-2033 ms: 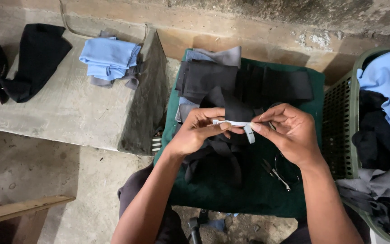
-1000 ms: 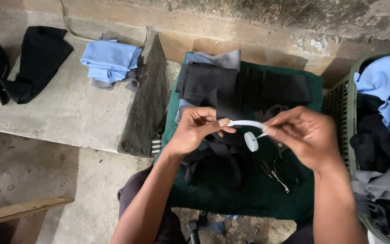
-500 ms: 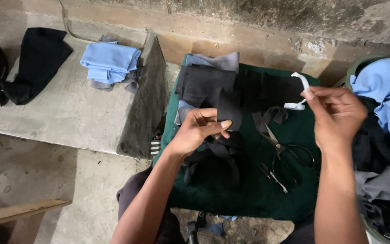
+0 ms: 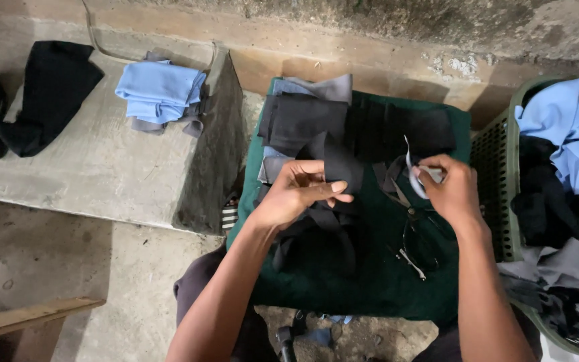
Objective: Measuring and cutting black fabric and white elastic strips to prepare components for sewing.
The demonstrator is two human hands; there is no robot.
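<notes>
The right hand (image 4: 452, 188) now sits lower and nearer the middle of the green cloth (image 4: 383, 281) than half a second ago, when it was raised toward the far right edge; its fingers are pinched on the white strip (image 4: 411, 175), which curls up and out from the fingertips just left of the hand. 2 seconds ago both hands held that strip between them; now only the right one does. The left hand (image 4: 299, 194) has hardly moved: it rests over the dark fabric pieces (image 4: 316, 134), thumb and fingers loosely curled and nipping the edge of 1 black piece. The scissors (image 4: 413, 248) lie on the green cloth just below the right wrist. The green basket (image 4: 497, 167) of blue and dark clothes stands at the right, touching the cloth's edge.
</notes>
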